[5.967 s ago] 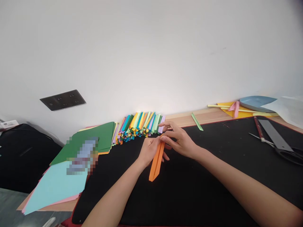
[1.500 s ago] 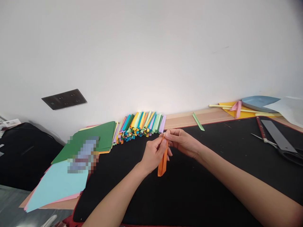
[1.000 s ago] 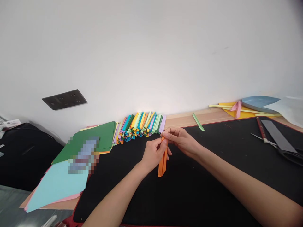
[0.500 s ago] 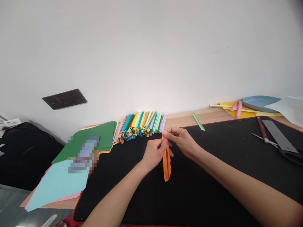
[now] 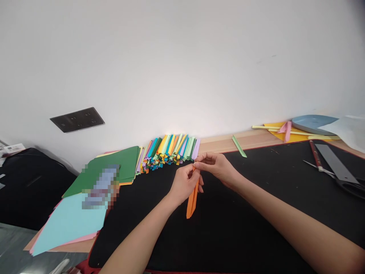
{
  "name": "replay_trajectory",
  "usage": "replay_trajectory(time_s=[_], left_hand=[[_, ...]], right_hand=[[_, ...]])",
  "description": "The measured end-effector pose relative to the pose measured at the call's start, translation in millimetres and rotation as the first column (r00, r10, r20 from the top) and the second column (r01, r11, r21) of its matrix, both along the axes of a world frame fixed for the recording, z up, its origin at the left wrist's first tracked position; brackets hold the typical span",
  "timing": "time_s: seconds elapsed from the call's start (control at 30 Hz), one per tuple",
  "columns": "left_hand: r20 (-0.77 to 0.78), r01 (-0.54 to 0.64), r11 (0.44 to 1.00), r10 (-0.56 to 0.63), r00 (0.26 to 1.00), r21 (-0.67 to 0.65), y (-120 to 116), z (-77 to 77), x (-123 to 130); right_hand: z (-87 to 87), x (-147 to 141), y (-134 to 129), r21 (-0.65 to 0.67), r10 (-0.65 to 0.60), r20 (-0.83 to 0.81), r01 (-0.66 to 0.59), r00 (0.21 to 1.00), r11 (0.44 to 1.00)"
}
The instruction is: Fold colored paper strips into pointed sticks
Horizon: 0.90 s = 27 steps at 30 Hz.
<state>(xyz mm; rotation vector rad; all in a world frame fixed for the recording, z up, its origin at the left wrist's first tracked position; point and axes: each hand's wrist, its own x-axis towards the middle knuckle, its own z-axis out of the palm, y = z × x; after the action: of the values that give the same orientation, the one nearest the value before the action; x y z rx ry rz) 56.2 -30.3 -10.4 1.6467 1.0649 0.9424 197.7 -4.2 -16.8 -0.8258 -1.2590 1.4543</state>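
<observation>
An orange folded paper strip (image 5: 192, 203) hangs down from between my two hands, its lower end tilted to the left. My left hand (image 5: 184, 183) pinches it a little below the top. At its top end the fingertips of my right hand (image 5: 214, 168) are closed on it, touching my left hand's fingers; the very tip is hidden by them. Just behind my hands lies a pile of many-coloured folded paper strips (image 5: 168, 150). One light green folded strip (image 5: 239, 146) rests apart to the right of the pile.
Green sheets (image 5: 128, 161) and light blue sheets (image 5: 71, 220) lie at the left of the black mat (image 5: 228, 236). On the right are a metal ruler (image 5: 336, 163), scissors (image 5: 352, 187), a dark red-handled tool (image 5: 316, 155) and a blue tray (image 5: 312, 123).
The lower end of the orange strip has swung to the left. My right hand has shifted slightly left and down, still gripping the strip's top.
</observation>
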Motion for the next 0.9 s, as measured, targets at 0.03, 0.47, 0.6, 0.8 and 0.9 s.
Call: replay_trajectory(time_s=[0.03, 0.47, 0.6, 0.8, 0.9], left_hand=[[0.001, -0.002, 1.000, 0.002, 1.000, 0.000, 0.0, -0.1, 0.0], [0.090, -0.016, 0.999, 0.019, 0.996, -0.037, -1.8, 6.0, -0.1], [0.099, -0.029, 0.998, 0.034, 0.994, -0.047, -1.7, 6.9, 0.3], [0.114, -0.035, 0.998, 0.041, 0.993, -0.049, -1.0, 6.3, 0.6], [0.128, -0.022, 0.998, 0.029, 0.991, -0.052, -0.2, 4.0, -0.3]], right_hand=[[0.1, 0.1, 0.1, -0.005, -0.002, 0.004, 0.003, 1.000, 1.000], [1.1, 3.2, 3.6, -0.055, 0.042, -0.009, -0.042, 0.999, 0.998], [2.7, 2.6, 2.6, -0.051, 0.018, 0.009, -0.017, 1.000, 0.999], [2.9, 5.3, 1.5, 0.025, 0.048, 0.041, -0.050, 0.998, 0.998], [2.0, 5.9, 1.7, 0.034, 0.045, 0.044, -0.046, 0.998, 0.998]])
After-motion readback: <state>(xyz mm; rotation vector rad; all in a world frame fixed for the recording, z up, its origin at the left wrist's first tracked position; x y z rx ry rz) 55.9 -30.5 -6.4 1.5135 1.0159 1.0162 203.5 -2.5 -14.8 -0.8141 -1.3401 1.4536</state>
